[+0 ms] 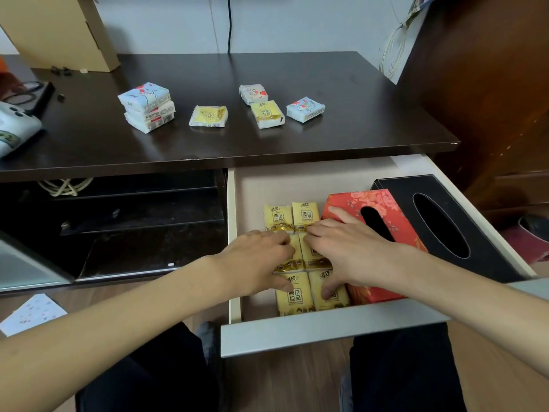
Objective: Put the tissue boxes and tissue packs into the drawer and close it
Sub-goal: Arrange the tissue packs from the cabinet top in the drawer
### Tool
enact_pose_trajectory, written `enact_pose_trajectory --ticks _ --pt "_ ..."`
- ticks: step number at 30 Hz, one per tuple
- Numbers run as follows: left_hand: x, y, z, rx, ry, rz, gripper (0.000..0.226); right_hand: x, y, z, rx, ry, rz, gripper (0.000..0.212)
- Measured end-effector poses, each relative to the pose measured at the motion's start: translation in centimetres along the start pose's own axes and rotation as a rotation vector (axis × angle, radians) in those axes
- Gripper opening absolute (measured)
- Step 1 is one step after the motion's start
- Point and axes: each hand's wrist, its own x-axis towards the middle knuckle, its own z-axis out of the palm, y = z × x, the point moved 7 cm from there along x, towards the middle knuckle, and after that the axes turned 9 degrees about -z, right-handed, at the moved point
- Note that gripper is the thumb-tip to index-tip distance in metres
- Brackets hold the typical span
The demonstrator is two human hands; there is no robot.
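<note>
Roughly half done: both your hands, left [258,257] and right [344,251], press flat, fingers spread, gripping nothing, on yellow plastic tissue packs [294,292] in the open white drawer [326,334]; red floral box [383,209] and black leather box [439,221] sit at 3 o'clock. Five pack groups [208,115] remain on the dark desk [267,144] at 12.

A cardboard box [64,28] stands at the dark desk's [208,138] back left corner.

yellow tissue packs in drawer [295,294]: framed characters 原木纯品, cursive brand mark above, likely 清风 | yellow pack on desk [266,113]: same 原木纯品 | blue-white packs [147,107]: print illegible
</note>
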Motion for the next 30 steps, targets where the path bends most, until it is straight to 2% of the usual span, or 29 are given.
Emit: enact_pose_trajectory --ticks 5,7,9,12,15,20,23,30 --pt "-0.5 0.3 -0.9 -0.003 0.005 -0.010 0.059 -0.2 -0.1 -0.5 0.015 0.013 -0.004 0.083" --pt "-1.1 0.1 -2.1 -0.010 0.040 -0.015 0.054 -0.3 0.2 -1.8 0.065 0.075 0.007 0.069" --pt "-1.8 -1.0 -4.3 -0.058 0.103 -0.061 0.049 -0.2 1.0 -4.1 0.188 0.233 0.057 0.045" --pt "-3.2 -4.6 -8.2 -0.138 0.209 -0.208 0.036 1.0 2.6 -7.8 0.415 0.457 0.168 0.024" --pt "-5.0 -9.9 -11.5 -0.151 0.288 -0.386 0.025 3.8 3.0 -11.1 0.623 0.617 0.187 0.014" --pt "-8.5 -21.0 -13.9 -0.163 0.328 -0.713 0.022 10.5 2.7 -17.0 0.775 0.708 0.147 0.010" --pt "-10.0 -26.3 -13.9 -0.186 0.337 -0.843 0.029 15.7 2.4 -20.7 0.730 0.692 0.152 0.023" --pt "-9.2 -33.4 -12.7 -0.318 0.340 -0.926 0.057 27.4 1.8 -25.4 0.551 0.595 0.225 0.094"
